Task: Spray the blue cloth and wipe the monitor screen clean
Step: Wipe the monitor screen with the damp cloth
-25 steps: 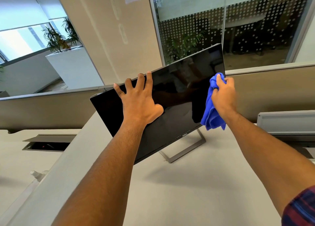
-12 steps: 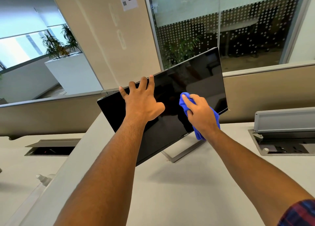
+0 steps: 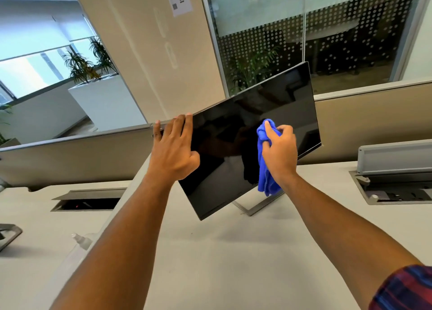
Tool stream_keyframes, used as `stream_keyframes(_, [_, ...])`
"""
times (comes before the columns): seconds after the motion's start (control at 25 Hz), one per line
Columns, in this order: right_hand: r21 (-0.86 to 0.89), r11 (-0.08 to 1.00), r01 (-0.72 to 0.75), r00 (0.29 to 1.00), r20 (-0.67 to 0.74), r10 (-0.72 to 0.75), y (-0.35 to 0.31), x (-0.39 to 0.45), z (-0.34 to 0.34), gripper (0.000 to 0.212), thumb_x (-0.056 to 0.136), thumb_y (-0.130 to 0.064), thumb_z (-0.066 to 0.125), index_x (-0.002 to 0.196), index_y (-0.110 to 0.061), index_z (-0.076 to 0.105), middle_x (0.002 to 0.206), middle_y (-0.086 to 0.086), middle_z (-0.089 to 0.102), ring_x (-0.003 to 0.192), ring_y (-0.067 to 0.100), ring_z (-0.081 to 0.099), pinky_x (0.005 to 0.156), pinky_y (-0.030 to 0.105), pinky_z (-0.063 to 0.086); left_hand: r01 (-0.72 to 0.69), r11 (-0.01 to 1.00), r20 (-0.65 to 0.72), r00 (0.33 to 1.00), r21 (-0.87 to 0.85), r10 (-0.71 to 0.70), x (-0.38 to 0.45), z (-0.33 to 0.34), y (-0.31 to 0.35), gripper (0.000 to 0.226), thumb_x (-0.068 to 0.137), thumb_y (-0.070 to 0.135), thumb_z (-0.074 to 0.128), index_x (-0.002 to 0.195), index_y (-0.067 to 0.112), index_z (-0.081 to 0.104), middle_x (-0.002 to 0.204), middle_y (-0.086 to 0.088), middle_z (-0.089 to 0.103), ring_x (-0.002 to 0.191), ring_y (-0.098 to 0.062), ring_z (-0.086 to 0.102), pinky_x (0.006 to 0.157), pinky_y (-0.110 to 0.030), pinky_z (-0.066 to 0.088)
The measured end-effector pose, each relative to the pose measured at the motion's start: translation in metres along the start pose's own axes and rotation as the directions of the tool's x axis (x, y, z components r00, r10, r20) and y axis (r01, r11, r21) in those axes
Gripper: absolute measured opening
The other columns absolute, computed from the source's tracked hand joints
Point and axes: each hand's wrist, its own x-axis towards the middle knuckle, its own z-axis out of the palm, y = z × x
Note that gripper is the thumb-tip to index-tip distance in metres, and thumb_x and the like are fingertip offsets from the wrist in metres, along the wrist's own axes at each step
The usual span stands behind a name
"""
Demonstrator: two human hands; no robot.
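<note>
A black monitor stands on a metal frame stand on the pale desk, its screen dark. My left hand lies flat on the screen's upper left, fingers spread over the top edge. My right hand is closed around a bunched blue cloth and presses it against the right half of the screen; the cloth's tail hangs below the monitor's lower edge. A clear spray bottle with a white nozzle lies at the desk's left, partly hidden by my left forearm.
A beige partition runs behind the desk. An open cable hatch lies at the left and a socket box with a raised grey lid at the right. Part of another metal stand shows at the far left edge.
My right hand with the cloth swept from the screen's upper right corner to the centre, then back rightward. My left hand shifted left toward the screen's top left corner.
</note>
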Motion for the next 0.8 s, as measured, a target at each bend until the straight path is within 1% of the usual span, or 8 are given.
stream_keyframes(0.16, [0.025,0.974,0.226,0.970,0.086,-0.228,-0.012,-0.015,0.012,0.033,0.098,-0.022,0.061,0.128,-0.010,0.055,0.104,-0.005,0.054,0.080,0.007,0.057,0.064,0.010,0.049,0.028,0.999,-0.051,0.998,0.025,-0.027,-0.029,0.004,-0.033,0.091,0.083,0.038,0.044,0.163,0.009,0.010,0.163,-0.013,0.022,0.152,-0.032,0.018,0.125,-0.053,0.007])
stream_keyframes(0.24, [0.038,0.995,0.097,0.995,0.012,-0.097,-0.017,-0.018,0.012,0.035,0.100,-0.020,0.059,0.133,-0.009,0.055,0.099,-0.015,0.049,0.082,-0.003,0.057,0.070,0.016,0.055,0.017,1.000,-0.010,1.000,0.010,-0.017,-0.034,0.003,-0.042,0.099,0.083,0.035,0.058,0.163,0.010,0.006,0.165,-0.012,0.019,0.153,-0.032,0.015,0.126,-0.052,0.010])
stream_keyframes(0.32, [0.007,0.997,0.077,0.997,-0.018,-0.077,-0.031,-0.023,0.016,0.043,0.098,-0.017,0.061,0.140,-0.009,0.051,0.113,-0.005,0.053,0.092,0.004,0.058,0.076,0.022,0.057,0.001,1.000,0.024,1.000,-0.008,-0.001,-0.034,0.002,-0.047,0.108,0.078,0.029,0.068,0.163,0.010,0.005,0.165,-0.011,0.018,0.153,-0.032,0.014,0.126,-0.051,0.016])
stream_keyframes(0.44, [-0.088,0.882,0.463,0.880,0.166,-0.445,-0.033,-0.036,0.022,0.060,0.091,-0.010,0.066,0.147,-0.009,0.046,0.134,0.016,0.050,0.110,0.025,0.055,0.088,0.034,0.055,0.022,1.000,0.048,0.999,0.003,-0.022,-0.031,0.000,-0.050,0.108,0.080,0.024,0.073,0.163,0.013,0.005,0.166,-0.010,0.018,0.153,-0.033,0.016,0.121,-0.050,0.027])
stream_keyframes(0.56, [-0.051,0.969,0.241,0.967,0.095,-0.236,-0.032,-0.038,0.024,0.059,0.092,-0.008,0.064,0.148,-0.009,0.044,0.132,0.014,0.048,0.108,0.022,0.055,0.087,0.035,0.057,0.028,0.998,0.015,0.999,0.059,-0.029,-0.030,0.002,-0.052,0.102,0.086,0.013,0.074,0.163,0.015,0.009,0.164,-0.008,0.025,0.150,-0.033,0.026,0.113,-0.050,0.042])
stream_keyframes(0.64, [-0.050,0.940,0.336,0.939,0.100,-0.331,-0.042,-0.049,0.031,0.060,0.091,-0.005,0.065,0.147,-0.009,0.046,0.132,0.016,0.049,0.109,0.025,0.055,0.089,0.034,0.055,0.028,0.997,-0.027,0.999,0.078,-0.026,-0.031,0.004,-0.053,0.093,0.088,0.007,0.071,0.163,0.014,0.015,0.162,-0.009,0.030,0.147,-0.033,0.032,0.108,-0.050,0.048])
stream_keyframes(0.72, [-0.043,0.819,0.572,0.810,0.187,-0.555,-0.041,-0.063,0.038,0.060,0.087,-0.003,0.066,0.145,-0.009,0.051,0.131,0.017,0.052,0.112,0.029,0.055,0.091,0.035,0.054,0.027,0.994,-0.074,0.997,0.109,-0.019,-0.031,0.006,-0.053,0.086,0.091,0.003,0.067,0.162,0.013,0.019,0.158,-0.009,0.036,0.143,-0.033,0.039,0.103,-0.049,0.051])
stream_keyframes(0.8, [-0.022,0.912,0.409,0.906,0.130,-0.403,-0.041,-0.071,0.043,0.058,0.089,-0.005,0.066,0.145,-0.012,0.050,0.131,0.013,0.051,0.111,0.024,0.055,0.090,0.034,0.055,0.016,0.989,-0.104,0.995,0.147,0.000,-0.032,0.007,-0.055,0.083,0.092,0.001,0.065,0.161,0.012,0.021,0.156,-0.009,0.040,0.138,-0.032,0.044,0.099,-0.048,0.053])
